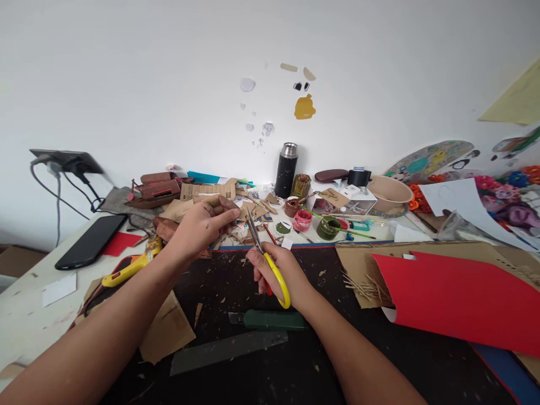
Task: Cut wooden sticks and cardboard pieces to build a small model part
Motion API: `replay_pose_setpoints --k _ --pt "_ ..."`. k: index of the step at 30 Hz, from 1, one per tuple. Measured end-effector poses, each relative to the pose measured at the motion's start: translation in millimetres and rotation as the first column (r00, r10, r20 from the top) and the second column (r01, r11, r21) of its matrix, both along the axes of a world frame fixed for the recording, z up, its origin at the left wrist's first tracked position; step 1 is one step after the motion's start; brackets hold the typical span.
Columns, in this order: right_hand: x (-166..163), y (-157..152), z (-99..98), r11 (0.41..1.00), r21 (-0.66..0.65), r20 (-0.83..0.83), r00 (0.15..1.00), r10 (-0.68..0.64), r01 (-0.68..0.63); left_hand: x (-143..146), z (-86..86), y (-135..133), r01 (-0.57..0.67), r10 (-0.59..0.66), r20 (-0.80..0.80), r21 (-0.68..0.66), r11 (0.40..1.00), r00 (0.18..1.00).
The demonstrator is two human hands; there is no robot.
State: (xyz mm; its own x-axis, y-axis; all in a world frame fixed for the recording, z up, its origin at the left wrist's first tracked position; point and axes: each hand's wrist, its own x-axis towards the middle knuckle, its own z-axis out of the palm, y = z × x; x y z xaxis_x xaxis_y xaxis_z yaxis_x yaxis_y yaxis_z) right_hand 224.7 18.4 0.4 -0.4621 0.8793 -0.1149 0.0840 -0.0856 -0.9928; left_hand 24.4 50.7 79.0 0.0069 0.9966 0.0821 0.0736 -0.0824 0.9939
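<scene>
My right hand (280,270) is closed around yellow-handled scissors (278,279), their metal blades pointing up and away from me. To the left of the blade tips, my left hand (206,222) pinches what looks like a small piece of brown cardboard (242,212), mostly covered by the fingers. Both hands are raised over the far part of a dark cutting mat (261,388). Below them on the mat lie a green utility knife (274,319) and a translucent ruler-like strip (228,351).
A yellow glue gun (135,264) and a black phone (90,242) lie on the left. Paint jars, including a green one (328,228), stand behind the mat near a black thermos (287,171). Red paper (455,298) over cardboard covers the right side.
</scene>
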Motion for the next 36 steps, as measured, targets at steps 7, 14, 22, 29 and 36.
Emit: replay_pose_setpoints --k 7,14,22,29,36 --pt "0.2 0.1 -4.4 0.999 0.033 0.001 1.0 0.013 -0.013 4.9 -2.6 -2.4 0.01 -0.01 -0.031 0.022 1.0 0.999" --pt "0.0 -0.3 -1.6 1.0 0.015 -0.033 0.999 -0.008 0.009 3.9 -3.1 -3.0 0.033 -0.03 -0.082 0.035 0.999 0.996" --pt "0.2 -1.4 1.2 1.0 0.016 -0.026 1.0 -0.012 0.012 2.4 3.3 -5.3 0.052 -0.048 -0.177 0.016 0.999 0.983" --pt "0.5 -3.0 0.9 0.999 0.048 0.05 0.999 -0.011 0.009 -3.9 3.2 -3.0 0.102 -0.091 -0.263 0.03 0.994 0.961" --pt "1.8 -3.1 3.8 0.998 0.058 0.05 0.999 -0.015 0.012 -5.2 2.3 -2.5 0.097 -0.087 -0.257 0.028 0.995 0.962"
